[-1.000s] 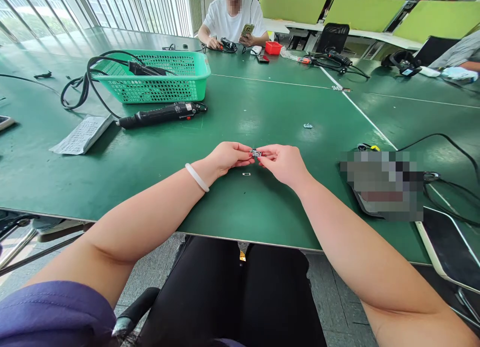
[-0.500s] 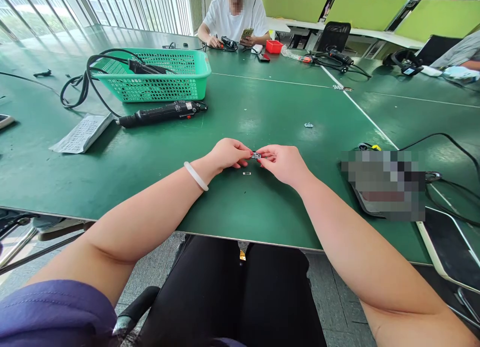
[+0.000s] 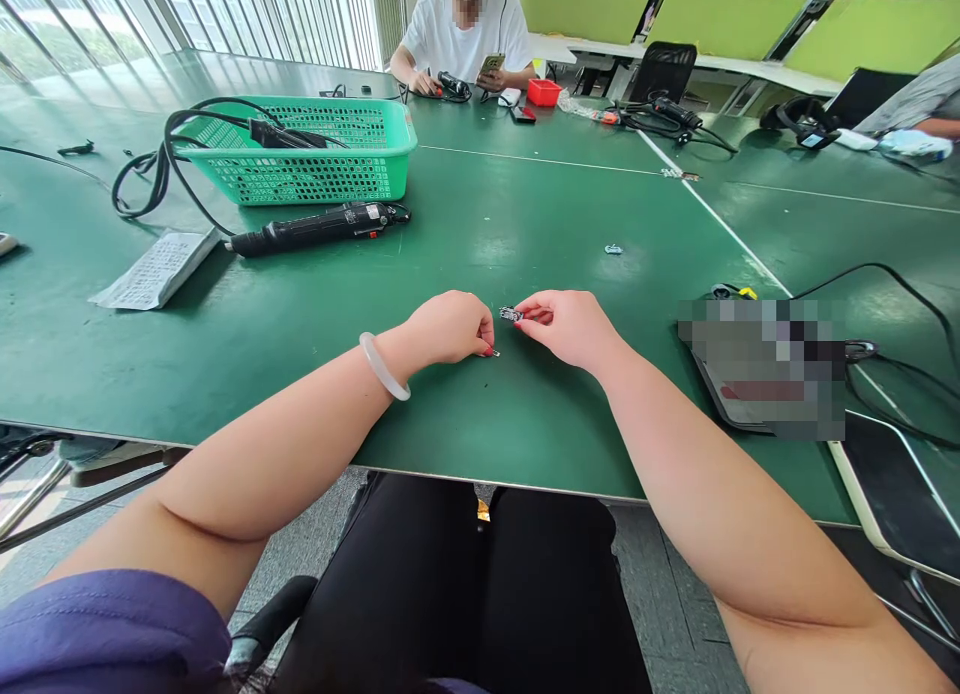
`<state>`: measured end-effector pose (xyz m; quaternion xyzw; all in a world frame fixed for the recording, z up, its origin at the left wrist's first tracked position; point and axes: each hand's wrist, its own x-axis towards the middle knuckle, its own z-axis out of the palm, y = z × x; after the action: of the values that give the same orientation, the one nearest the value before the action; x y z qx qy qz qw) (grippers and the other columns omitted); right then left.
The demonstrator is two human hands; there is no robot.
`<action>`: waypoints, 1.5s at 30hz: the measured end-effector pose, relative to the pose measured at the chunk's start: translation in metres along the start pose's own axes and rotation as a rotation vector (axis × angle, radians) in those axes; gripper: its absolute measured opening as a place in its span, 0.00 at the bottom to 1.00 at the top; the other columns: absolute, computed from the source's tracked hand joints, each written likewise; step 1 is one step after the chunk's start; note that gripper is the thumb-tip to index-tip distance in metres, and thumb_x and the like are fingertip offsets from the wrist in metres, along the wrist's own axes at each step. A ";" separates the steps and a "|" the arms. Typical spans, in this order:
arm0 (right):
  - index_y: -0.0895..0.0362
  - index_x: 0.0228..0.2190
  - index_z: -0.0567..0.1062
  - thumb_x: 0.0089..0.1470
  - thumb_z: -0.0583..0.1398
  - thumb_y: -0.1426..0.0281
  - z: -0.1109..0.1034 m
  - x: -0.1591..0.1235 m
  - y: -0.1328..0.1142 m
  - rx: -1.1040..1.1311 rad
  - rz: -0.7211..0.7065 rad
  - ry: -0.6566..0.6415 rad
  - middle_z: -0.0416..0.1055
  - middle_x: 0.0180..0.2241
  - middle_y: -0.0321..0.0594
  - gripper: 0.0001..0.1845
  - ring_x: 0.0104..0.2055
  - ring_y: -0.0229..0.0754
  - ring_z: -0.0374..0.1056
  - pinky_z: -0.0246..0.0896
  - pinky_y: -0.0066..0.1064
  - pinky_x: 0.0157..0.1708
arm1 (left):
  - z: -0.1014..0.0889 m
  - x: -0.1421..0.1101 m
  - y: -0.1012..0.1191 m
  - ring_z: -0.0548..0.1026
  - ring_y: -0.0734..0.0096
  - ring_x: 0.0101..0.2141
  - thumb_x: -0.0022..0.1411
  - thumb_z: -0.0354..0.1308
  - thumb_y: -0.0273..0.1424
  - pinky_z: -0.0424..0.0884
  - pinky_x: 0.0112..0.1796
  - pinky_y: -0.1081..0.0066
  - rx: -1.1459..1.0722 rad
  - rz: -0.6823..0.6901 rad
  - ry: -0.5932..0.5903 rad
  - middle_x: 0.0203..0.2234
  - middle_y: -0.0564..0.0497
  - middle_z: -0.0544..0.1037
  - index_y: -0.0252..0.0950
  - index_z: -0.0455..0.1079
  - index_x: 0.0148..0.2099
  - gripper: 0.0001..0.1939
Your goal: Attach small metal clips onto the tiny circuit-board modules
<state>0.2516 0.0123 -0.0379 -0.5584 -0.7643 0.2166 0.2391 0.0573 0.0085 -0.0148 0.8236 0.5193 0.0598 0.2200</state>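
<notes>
Between the fingertips of my right hand (image 3: 566, 324) is a small dark and silver part (image 3: 510, 315), too small to name, held just above the green table (image 3: 435, 424). My left hand (image 3: 454, 326), with a white bangle (image 3: 383, 367) on its wrist, is lower and to the left. Its thumb and finger are pinched at the tabletop on a tiny light metal strip (image 3: 495, 353). Only the end of that strip shows past the fingertips. The two hands are apart from each other.
A black electric screwdriver (image 3: 319, 229) lies before a green basket (image 3: 300, 174) with cables. Folded paper (image 3: 159, 269) is at left. Another small part (image 3: 613, 249) lies beyond my right hand. A phone (image 3: 900, 494) is at right. Across the table sits a person (image 3: 469, 34).
My left hand has let go of the small dark part and moved down and left to the metal strip, pinching it. My right hand keeps the dark part.
</notes>
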 end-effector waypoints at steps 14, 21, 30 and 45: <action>0.54 0.34 0.78 0.49 0.63 0.67 0.005 -0.003 -0.007 -0.033 -0.023 -0.050 0.77 0.31 0.37 0.08 0.31 0.39 0.69 0.63 0.32 0.33 | 0.002 0.004 -0.002 0.71 0.62 0.36 0.58 0.60 0.30 0.64 0.41 0.67 -0.009 0.110 0.323 0.33 0.46 0.75 0.37 0.77 0.32 0.05; 0.54 0.34 0.78 0.50 0.62 0.68 0.006 -0.004 -0.011 0.000 -0.037 -0.054 0.77 0.31 0.37 0.08 0.31 0.39 0.69 0.64 0.33 0.33 | 0.004 0.003 0.000 0.72 0.58 0.42 0.59 0.59 0.30 0.66 0.42 0.65 0.073 0.089 0.316 0.35 0.45 0.76 0.35 0.78 0.35 0.07; 0.55 0.34 0.78 0.49 0.63 0.69 0.006 -0.005 -0.012 0.006 -0.029 -0.072 0.77 0.31 0.38 0.08 0.32 0.39 0.69 0.64 0.34 0.34 | 0.004 0.001 0.002 0.73 0.61 0.41 0.60 0.58 0.31 0.69 0.42 0.65 0.139 0.085 0.293 0.36 0.46 0.77 0.35 0.78 0.37 0.08; 0.55 0.33 0.78 0.48 0.63 0.70 0.006 -0.004 -0.011 0.046 -0.024 -0.068 0.77 0.30 0.38 0.07 0.31 0.39 0.69 0.65 0.33 0.34 | 0.004 -0.001 0.004 0.74 0.61 0.40 0.59 0.58 0.31 0.69 0.40 0.65 0.114 0.047 0.287 0.36 0.46 0.78 0.36 0.79 0.37 0.09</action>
<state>0.2408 0.0050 -0.0368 -0.5359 -0.7735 0.2500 0.2281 0.0612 0.0056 -0.0168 0.8296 0.5287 0.1525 0.0946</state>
